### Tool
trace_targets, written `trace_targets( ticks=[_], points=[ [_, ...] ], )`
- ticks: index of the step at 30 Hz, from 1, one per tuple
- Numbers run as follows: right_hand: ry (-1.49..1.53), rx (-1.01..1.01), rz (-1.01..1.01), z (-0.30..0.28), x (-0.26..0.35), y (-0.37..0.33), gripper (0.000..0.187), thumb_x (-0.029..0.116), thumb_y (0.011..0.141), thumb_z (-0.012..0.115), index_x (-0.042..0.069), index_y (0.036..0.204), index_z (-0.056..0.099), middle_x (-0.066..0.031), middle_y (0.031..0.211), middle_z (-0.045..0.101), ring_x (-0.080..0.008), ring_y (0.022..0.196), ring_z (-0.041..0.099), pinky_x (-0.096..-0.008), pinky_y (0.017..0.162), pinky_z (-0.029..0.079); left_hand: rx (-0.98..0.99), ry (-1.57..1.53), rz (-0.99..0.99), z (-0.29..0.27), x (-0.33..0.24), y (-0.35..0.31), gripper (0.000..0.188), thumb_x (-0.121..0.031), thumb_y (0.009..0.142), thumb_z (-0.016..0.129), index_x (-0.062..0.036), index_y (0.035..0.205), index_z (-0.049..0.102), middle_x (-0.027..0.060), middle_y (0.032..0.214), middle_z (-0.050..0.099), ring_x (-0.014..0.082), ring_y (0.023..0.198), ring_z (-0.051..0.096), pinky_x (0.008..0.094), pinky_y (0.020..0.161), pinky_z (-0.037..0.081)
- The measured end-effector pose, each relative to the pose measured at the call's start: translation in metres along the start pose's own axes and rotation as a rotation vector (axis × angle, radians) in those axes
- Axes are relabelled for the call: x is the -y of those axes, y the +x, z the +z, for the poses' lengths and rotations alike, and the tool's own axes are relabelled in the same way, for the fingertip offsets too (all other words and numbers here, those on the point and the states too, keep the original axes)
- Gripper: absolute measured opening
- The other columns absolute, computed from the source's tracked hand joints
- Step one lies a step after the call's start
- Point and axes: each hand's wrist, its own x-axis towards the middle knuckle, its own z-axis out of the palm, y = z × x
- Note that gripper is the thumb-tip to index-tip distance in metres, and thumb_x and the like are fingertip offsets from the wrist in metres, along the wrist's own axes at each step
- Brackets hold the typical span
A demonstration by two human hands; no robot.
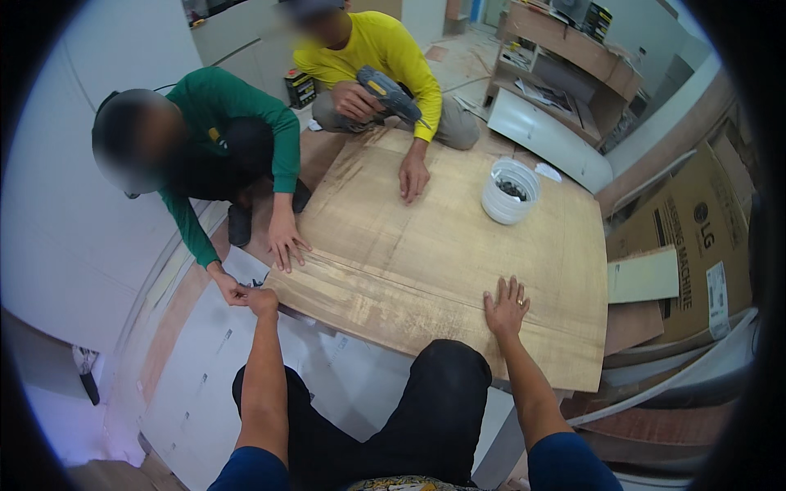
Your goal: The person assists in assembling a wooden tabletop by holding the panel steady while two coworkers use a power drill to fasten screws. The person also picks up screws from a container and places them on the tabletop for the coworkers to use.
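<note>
My right hand (507, 308) lies flat with fingers spread on a wide plywood panel (446, 237), near its right front part. My left hand (262, 302) is closed at the panel's left front corner; what it grips, if anything, is hidden. Right beside it is a hand (232, 290) of the person in the green sleeve, and small dark bits show next to both. That person's other hand (285, 244) presses on the panel's left edge. Across from me, a person in a yellow sleeve holds a power drill (388, 92) in one hand and rests the other (414, 175) on the panel.
A white plastic tub (509, 193) with dark hardware inside stands on the panel's far right. To the right lean a large cardboard box (688, 237) and stacked sheet offcuts (655, 425). Behind is a wooden cabinet (565, 74). White sheeting (192, 409) lies below the panel's front.
</note>
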Motion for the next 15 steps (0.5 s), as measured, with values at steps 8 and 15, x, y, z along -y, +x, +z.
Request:
trace_targets(
  ticks=[8, 15],
  points=[
    [-0.042, -0.012, 0.007, -0.005, -0.014, -0.006, 0.072, 0.056, 0.101, 0.051, 0.015, 0.16, 0.045, -0.0144, 0.172, 0.029, -0.0394, 0.16, 0.022, -0.0645, 0.126, 0.014, 0.107, 0.225, 0.517, -0.074, -0.115, -0.112, 0.061, -0.025, 0.085, 0.075, 0.0028, 0.137, 0.061, 0.0319, 0.14, 0.056, 0.045, 0.134, 0.053, 0.0535, 0.114, 0.042],
    [-0.06, -0.035, -0.001, -0.003, -0.014, -0.006, 0.071, 0.055, 0.102, 0.051, 0.014, 0.159, 0.047, -0.0158, 0.171, 0.031, -0.0393, 0.159, 0.024, -0.0639, 0.126, 0.014, 0.816, 0.344, 0.813, -0.08, -0.182, -0.207, 0.084, -0.034, 0.09, 0.078, -0.0031, 0.159, 0.04, 0.0314, 0.167, 0.026, 0.0506, 0.154, 0.028, 0.0552, 0.123, 0.032]
  ],
)
